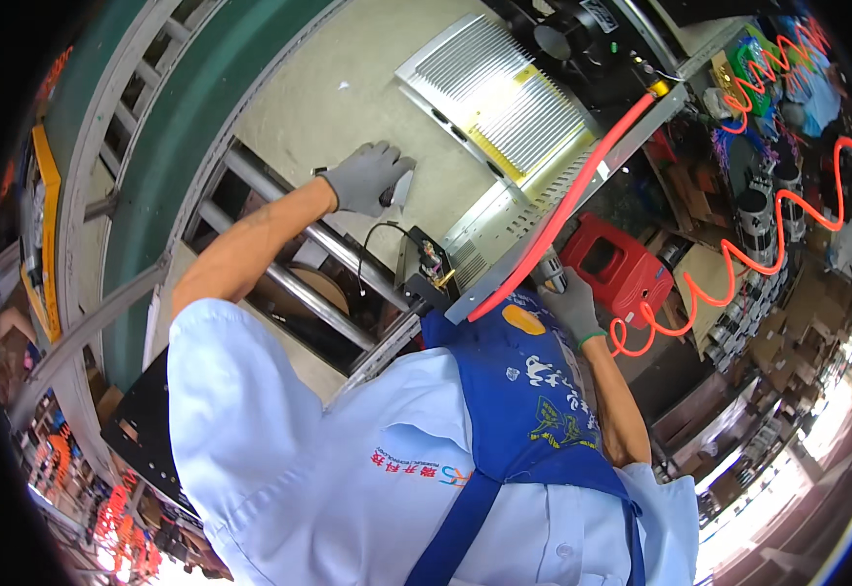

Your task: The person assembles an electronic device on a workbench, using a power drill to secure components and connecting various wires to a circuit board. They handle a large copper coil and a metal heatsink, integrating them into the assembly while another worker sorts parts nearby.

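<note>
The finned metal panel (489, 83) lay fins-up on the desk (313, 93), perhaps for steadiness. Left of it, the left hand (369, 179) curled around a small pale piece (402, 188), seemingly for control; nearer the wearer than the panel, the right hand (574, 307) gripped a grey tool (551, 271).

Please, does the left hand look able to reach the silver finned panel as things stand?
Probably yes: the left hand is close to the silver finned panel, with only bare worktop visible between them, though its fingers seem to hold a small metallic piece.
</note>
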`<state>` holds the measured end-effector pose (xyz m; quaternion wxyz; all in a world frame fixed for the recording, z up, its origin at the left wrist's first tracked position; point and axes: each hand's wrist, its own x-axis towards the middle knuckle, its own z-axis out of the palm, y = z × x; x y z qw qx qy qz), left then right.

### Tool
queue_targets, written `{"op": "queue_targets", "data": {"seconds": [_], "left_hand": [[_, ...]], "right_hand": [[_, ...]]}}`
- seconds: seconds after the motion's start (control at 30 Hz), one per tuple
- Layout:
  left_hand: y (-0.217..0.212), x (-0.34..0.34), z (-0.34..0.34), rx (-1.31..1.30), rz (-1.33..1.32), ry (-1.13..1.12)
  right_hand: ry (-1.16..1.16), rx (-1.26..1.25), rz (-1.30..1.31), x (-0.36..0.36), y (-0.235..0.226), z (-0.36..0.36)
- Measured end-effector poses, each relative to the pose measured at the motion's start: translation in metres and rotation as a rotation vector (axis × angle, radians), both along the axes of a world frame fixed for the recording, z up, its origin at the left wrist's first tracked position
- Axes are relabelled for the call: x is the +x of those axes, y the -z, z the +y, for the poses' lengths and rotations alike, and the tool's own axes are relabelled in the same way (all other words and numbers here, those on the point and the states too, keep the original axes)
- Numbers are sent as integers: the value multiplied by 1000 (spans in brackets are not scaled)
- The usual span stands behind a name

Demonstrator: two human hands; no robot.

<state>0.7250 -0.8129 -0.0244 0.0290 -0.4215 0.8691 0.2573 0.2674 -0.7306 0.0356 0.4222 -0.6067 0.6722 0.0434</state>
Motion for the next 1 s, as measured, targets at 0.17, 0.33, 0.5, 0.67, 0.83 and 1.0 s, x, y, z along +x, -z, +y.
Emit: {"op": "queue_targets", "data": {"seconds": [0.17,0.33,0.5,0.67,0.83,1.0], "left_hand": [[8,-12,19,-276,-152,-134],[22,-11,17,-390,-198,-137],[14,-23,1,-183,-158,-79],[0,-51,-26,-237,46,64],[3,-104,-49,-248,168,228],[15,-133,-55,-259,201,292]], "right_hand": [[-7,-9,18,-5,-2,-7],[-6,-31,22,0,-9,-10],[-11,-53,22,-5,-1,-13],[-79,-67,149,-10,7,-24],[-165,-151,210,-19,8,-39],[-184,-160,215,-18,7,-44]]}}
